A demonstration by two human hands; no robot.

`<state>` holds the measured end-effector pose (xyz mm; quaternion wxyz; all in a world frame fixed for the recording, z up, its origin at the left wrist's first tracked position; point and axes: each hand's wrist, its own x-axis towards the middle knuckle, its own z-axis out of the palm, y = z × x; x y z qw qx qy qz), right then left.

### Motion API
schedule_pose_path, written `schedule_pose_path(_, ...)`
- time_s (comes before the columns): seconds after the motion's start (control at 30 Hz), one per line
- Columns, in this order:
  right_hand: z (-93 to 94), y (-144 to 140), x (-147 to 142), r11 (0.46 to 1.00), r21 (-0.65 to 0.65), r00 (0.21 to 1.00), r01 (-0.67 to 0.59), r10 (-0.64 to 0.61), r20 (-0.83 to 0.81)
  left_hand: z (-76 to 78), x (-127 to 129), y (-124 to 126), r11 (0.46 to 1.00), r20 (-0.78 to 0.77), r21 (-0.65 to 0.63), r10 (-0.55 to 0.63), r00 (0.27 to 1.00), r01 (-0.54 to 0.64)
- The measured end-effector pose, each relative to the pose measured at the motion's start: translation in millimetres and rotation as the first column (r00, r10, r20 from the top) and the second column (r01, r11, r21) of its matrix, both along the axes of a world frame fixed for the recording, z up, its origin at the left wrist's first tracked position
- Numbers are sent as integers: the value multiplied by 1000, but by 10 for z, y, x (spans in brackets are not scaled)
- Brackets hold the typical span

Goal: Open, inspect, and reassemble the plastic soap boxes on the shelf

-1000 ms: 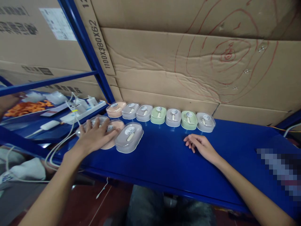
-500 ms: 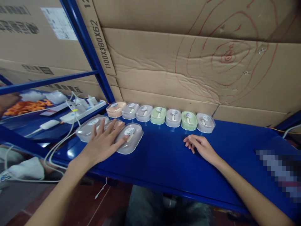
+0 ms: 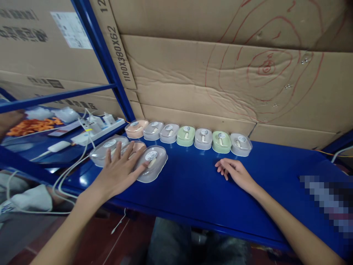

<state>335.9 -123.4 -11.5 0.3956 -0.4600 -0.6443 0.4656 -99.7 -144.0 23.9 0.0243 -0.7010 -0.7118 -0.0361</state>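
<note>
A pixelated patch point(image 3: 328, 200) at 3 o'clock hides whatever lies at the right end of the blue tabletop point(image 3: 193, 184). The peach case point(image 3: 135, 147) at 10 o'clock is largely covered by the left hand point(image 3: 118, 173), so only its far end is seen. Small labels on the case lids cannot be read. The orange items point(image 3: 30, 126) on the left shelf are blurred.

Three cases lie grouped at 10 o'clock: a clear case point(image 3: 106, 149), the peach case, and a second clear case point(image 3: 152, 162), touching one another. Each bears a round white sticker and a pale oblong piece under a translucent lid. The left grip is released, fingers spread flat across these cases. The right hand point(image 3: 237, 173) rests loosely curled on the tabletop, grasping nothing. A row of seven cases point(image 3: 187, 135) stands at 12 o'clock against the cardboard point(image 3: 220, 81).
</note>
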Motion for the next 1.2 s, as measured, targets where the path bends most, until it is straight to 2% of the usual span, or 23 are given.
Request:
schedule_pose_path(0.23, 12, -1, -5, 1000, 0, 1000, -3, 3, 4, -36, -40, -43, 1000, -19, -16, 12, 1000, -12)
schedule_pose_path(0.5, 5, -1, 0, 1000, 8, 1000, -4, 4, -1, 83, -138, 97, 994, -37, 40, 103, 994, -101)
schedule_pose_path(0.7, -33, 8, 23, 1000, 14, 1000, -9, 9, 1, 75, -259, 212, 979, -9, -87, 182, 983, -183)
schedule_pose_path(0.9, -28, 8, 19, 1000, 7, 1000, -9, 9, 10, 50, -267, 199, 980, -28, -95, 171, 985, -173)
schedule_pose_path(1.2, -20, -2, 13, 1000, 16, 1000, -8, 8, 7, 144, -197, 130, 982, -45, -74, 172, 984, -175)
